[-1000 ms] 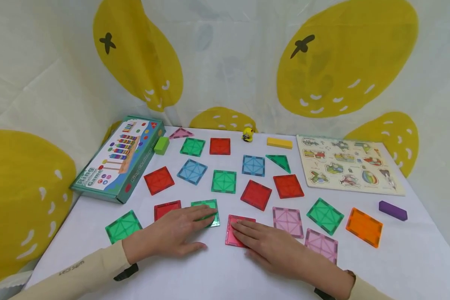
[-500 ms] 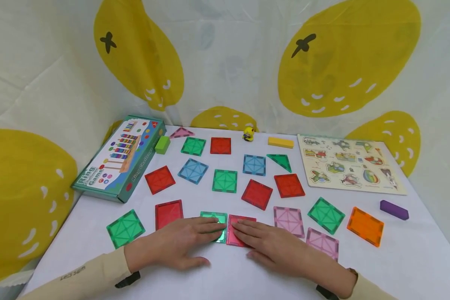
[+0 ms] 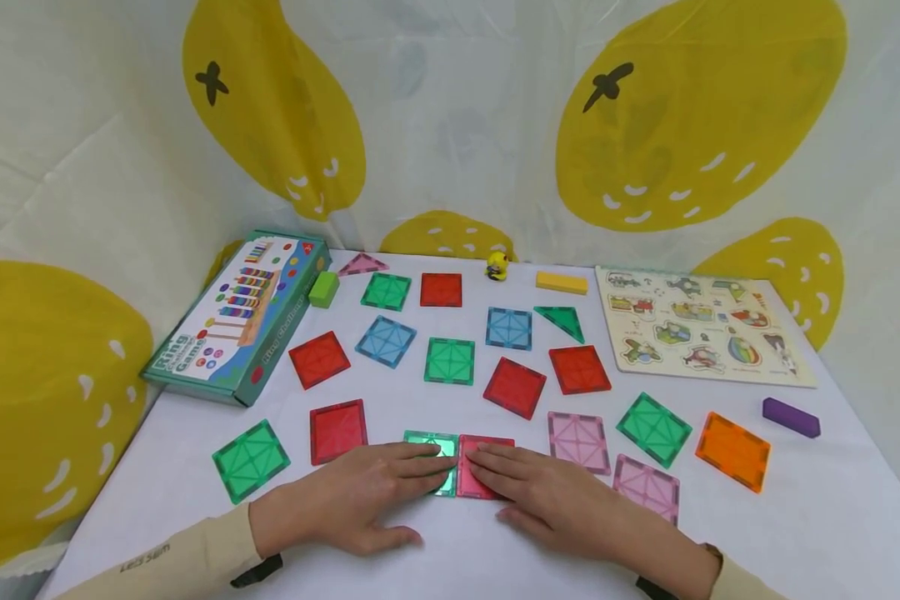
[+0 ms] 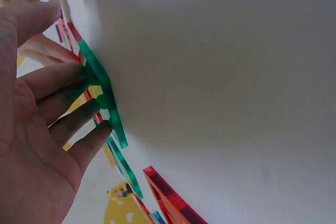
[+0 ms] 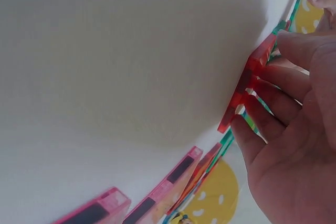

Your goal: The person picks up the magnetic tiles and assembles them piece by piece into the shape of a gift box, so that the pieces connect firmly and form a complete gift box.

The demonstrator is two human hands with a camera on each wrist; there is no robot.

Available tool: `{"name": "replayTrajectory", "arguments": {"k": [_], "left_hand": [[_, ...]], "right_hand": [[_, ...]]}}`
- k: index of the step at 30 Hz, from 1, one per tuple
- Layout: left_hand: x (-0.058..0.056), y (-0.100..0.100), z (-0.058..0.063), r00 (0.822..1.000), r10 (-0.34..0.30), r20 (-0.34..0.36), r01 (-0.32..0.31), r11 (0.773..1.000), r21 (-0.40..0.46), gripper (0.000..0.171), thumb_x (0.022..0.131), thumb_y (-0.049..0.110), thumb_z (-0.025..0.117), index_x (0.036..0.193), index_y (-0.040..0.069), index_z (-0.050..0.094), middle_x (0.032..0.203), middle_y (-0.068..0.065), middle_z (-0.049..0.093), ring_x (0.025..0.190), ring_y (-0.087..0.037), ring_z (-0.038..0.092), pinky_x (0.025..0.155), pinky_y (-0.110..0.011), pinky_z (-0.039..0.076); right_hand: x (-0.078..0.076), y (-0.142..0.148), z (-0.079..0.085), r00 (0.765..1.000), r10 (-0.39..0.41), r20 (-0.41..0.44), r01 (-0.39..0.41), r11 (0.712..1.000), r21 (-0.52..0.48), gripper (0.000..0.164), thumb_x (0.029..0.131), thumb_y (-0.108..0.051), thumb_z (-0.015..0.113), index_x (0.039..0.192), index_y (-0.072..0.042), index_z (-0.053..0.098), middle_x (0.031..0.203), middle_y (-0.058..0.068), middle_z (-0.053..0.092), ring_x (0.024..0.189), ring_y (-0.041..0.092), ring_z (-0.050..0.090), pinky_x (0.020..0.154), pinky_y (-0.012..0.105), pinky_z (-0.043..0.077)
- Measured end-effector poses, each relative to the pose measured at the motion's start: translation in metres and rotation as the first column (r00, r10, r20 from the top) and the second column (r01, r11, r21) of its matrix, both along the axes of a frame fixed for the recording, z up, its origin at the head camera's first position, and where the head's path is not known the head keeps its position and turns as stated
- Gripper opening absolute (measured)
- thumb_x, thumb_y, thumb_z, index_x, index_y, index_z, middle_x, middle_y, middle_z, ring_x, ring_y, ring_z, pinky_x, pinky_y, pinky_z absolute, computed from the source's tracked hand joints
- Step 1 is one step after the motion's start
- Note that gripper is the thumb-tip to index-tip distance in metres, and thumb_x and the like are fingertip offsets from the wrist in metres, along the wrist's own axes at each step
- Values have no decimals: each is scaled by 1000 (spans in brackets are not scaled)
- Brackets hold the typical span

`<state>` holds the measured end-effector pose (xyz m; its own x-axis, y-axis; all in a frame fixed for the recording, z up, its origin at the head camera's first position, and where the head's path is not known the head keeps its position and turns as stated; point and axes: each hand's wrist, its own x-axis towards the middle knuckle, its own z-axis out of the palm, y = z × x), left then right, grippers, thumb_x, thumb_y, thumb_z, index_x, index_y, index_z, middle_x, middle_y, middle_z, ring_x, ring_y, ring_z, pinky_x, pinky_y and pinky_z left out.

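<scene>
The head view is bright and even, glare whitening the lower-centre green tile (image 3: 431, 437); both wrist views are dim, shadow greying the bench (image 4: 226, 93).

open tabletop (image 3: 461, 558) in the foreground, red tile (image 3: 338, 431) just beyond left grip (image 3: 363, 496), pale pink tiles (image 3: 578, 443) beside right grip (image 3: 558, 498)

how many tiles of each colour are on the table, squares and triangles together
Green tiles: 6, one a triangle
Red tiles: 6, including the pinkish-red one under the right hand
Pink tiles: 3, one a triangle
Blue tiles: 2
Orange tile: 1
Total: 18
</scene>
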<state>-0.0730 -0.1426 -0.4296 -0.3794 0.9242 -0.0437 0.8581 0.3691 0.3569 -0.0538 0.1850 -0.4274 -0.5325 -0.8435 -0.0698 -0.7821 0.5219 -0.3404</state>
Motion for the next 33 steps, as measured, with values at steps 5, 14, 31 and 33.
{"name": "replayTrajectory", "arguments": {"k": [5,14,31,33], "left_hand": [[3,1,0,1000,4,5,-4,1000,9,76,103,59,58,164,16,41,168,4,37,153,-21,35,116,-42,41],[16,5,0,1000,-14,1,14,1000,6,78,103,59,58,165,15,39,169,5,35,152,-21,37,115,-41,43],[20,10,0,1000,-23,-17,23,1000,-19,79,103,61,57,166,16,38,169,5,35,150,-20,39,115,-38,43],[20,9,0,1000,-20,-17,19,1000,-22,80,103,61,57,166,16,38,169,5,35,150,-20,38,115,-38,42]], "right_hand": [[1,0,0,1000,9,-5,-9,1000,8,64,108,-42,61,164,-17,42,168,-5,37,154,20,34,111,45,47],[0,-1,14,1000,-22,-2,22,1000,18,53,107,-37,64,156,-18,55,157,-4,53,143,19,50,107,45,51],[-47,-15,3,938,-334,-96,345,930,131,85,98,-50,73,159,2,43,165,20,38,153,42,32,115,55,40],[-45,-17,0,945,-320,-68,326,937,125,85,98,-51,72,160,0,42,167,18,35,155,41,28,116,54,40]]}}
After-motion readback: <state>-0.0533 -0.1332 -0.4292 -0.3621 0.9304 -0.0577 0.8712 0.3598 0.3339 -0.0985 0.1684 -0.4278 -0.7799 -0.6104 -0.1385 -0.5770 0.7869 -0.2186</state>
